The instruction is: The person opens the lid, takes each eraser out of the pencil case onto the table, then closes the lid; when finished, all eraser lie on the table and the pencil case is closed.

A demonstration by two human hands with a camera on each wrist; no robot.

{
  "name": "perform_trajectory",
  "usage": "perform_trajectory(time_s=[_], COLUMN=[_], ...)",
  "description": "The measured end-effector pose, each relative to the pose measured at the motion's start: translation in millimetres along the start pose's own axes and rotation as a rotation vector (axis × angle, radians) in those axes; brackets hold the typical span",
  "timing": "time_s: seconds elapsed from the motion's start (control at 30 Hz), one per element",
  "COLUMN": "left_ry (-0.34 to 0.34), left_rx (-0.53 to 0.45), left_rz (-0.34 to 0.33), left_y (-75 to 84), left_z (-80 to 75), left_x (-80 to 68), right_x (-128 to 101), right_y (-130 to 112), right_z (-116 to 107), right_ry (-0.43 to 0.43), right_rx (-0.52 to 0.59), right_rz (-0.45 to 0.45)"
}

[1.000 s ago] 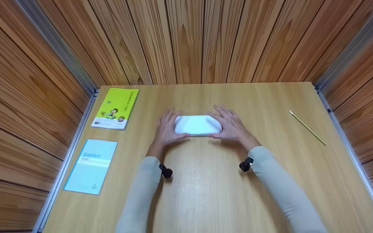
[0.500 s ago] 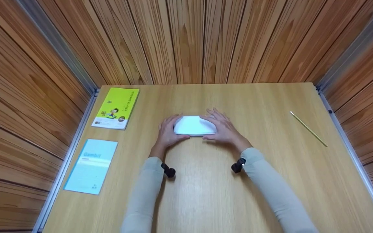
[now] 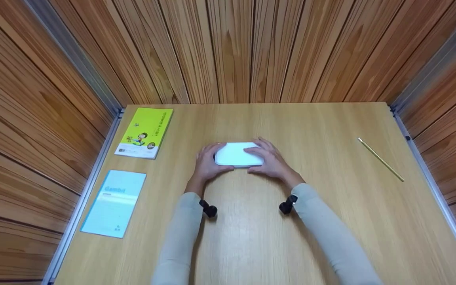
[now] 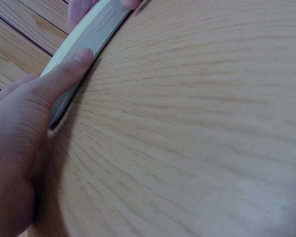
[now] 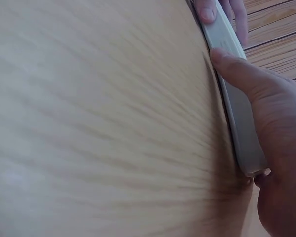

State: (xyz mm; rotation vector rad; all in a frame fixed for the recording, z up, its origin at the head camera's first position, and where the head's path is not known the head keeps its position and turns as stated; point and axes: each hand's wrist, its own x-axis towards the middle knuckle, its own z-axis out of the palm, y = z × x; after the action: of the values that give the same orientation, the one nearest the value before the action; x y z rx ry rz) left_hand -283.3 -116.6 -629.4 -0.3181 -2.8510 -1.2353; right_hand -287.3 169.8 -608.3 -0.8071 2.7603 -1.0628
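A white, flat case with rounded corners (image 3: 236, 154) lies lengthwise on the wooden table in front of me. My left hand (image 3: 207, 164) grips its left end, thumb along the near side and fingers over the far edge. At the other end my right hand (image 3: 272, 161) holds it the same way, its fingers partly across the top. In the left wrist view, the thumb presses the side wall of the case (image 4: 99, 37), where a small raised outline shows. The right wrist view shows the right thumb against the side of the case (image 5: 240, 111), close over the table.
A yellow-green book (image 3: 145, 130) lies at the back left of the table (image 3: 244, 245), with a light blue "Gambit" notebook (image 3: 113, 204) nearer me. A thin gold pencil (image 3: 380, 159) lies at the right. Wood-plank walls (image 3: 232, 51) enclose the back and sides.
Both hands have closed in on the case, the right one moving left, and their spread fingers have bent round its ends. The books and pencil stay in place.
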Motion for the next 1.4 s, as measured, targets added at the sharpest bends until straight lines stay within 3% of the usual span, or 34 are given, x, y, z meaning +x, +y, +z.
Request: perform_trajectory(time_s=[0.3,0.83,1.03,1.4], left_ry=[-0.009,-0.036,-0.046,-0.031], left_rx=[-0.021,-0.023,-0.003,0.015], left_rz=[-0.025,-0.036,-0.003,0.024], left_y=[-1.0,-1.8,-0.9,-2.5], left_z=[0.1,-0.3,0.1,2.7], left_x=[0.9,0.9,1.7,0.6], right_x=[1,-7,-8,-9], right_y=[5,20,21,23], right_z=[2,-5,-7,-6], right_ry=[0.031,0.017,0.005,0.021], right_rx=[0.014,0.166,0.223,0.18], right_rz=[-0.003,0.06,0.083,0.07])
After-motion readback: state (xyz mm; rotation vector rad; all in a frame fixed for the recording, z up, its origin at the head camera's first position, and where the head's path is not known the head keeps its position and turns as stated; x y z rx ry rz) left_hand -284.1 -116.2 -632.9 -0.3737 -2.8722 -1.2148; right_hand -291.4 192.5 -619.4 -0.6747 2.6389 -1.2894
